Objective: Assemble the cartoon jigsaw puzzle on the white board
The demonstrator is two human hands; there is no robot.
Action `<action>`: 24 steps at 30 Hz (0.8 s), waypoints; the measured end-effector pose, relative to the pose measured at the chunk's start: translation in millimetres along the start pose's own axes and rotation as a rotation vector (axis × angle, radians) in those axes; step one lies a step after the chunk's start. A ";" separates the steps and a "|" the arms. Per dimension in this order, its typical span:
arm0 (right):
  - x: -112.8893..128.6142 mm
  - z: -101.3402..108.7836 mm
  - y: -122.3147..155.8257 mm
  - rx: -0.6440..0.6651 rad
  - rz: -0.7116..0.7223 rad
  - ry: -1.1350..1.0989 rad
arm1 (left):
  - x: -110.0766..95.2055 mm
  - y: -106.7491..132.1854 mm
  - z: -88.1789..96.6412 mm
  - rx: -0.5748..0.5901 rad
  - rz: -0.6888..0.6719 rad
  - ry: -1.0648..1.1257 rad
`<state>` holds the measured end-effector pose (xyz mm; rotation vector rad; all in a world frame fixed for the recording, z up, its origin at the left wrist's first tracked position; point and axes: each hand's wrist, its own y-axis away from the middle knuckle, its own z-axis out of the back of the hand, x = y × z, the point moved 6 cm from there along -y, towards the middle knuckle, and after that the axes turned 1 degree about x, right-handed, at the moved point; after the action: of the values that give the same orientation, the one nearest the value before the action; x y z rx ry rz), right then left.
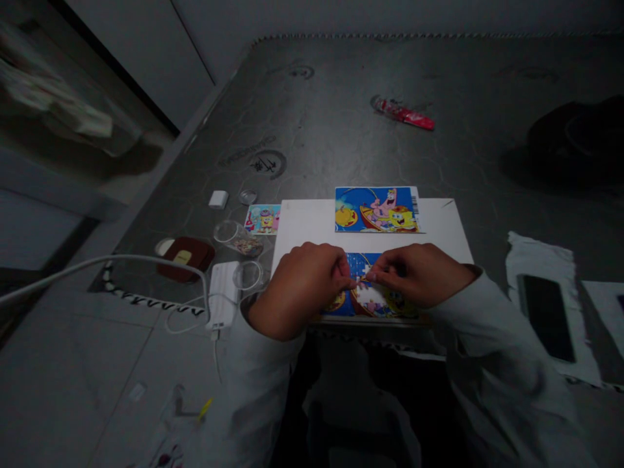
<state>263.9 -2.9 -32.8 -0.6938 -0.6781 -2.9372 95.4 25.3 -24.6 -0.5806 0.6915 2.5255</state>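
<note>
The left hand point(299, 290) and right hand point(415, 275) are drawn into a narrow pinch, their fingertips meeting on a small jigsaw piece point(363, 280) above a part-built cartoon jigsaw point(370, 299) at the near edge of a white board point(302, 224). A printed picture card point(376, 209) lies across the far edge, beyond the hands, where nothing covers it.

From my feed, no words can be read clearly. The picture card point(376, 210) has a barcode point(415, 209) on its right edge, too small to read, while the circular mark point(267, 164) on the table point(331, 149) and the lettering on the red tube point(402, 114) stay illegible.
</note>
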 end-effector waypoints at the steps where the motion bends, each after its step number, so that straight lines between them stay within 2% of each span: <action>1: -0.8 -3.0 -1.9 0.018 -0.024 0.018 | 2.0 -0.2 0.0 -0.007 0.023 -0.029; 9: -3.3 -12.6 -6.4 -0.048 -0.064 0.145 | 7.1 -1.9 -3.8 -0.011 0.045 -0.060; 13: -2.8 -14.4 -5.6 -0.030 -0.088 0.145 | 5.5 -0.7 -3.9 -0.009 0.051 -0.077; 18: -2.2 -8.6 -5.4 -0.037 -0.025 0.106 | 3.9 0.5 -0.9 -0.025 0.044 -0.053; 20: -1.3 -4.3 -4.1 -0.044 0.010 0.089 | 1.5 0.3 2.4 -0.049 0.011 0.004; 24: 1.5 4.9 0.4 -0.071 0.048 -0.027 | -11.1 -0.1 8.9 -0.089 -0.146 0.168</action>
<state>264.6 -1.1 -28.0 -0.7457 -0.5539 -2.9251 101.9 26.9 -12.1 -0.8508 0.5735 2.4000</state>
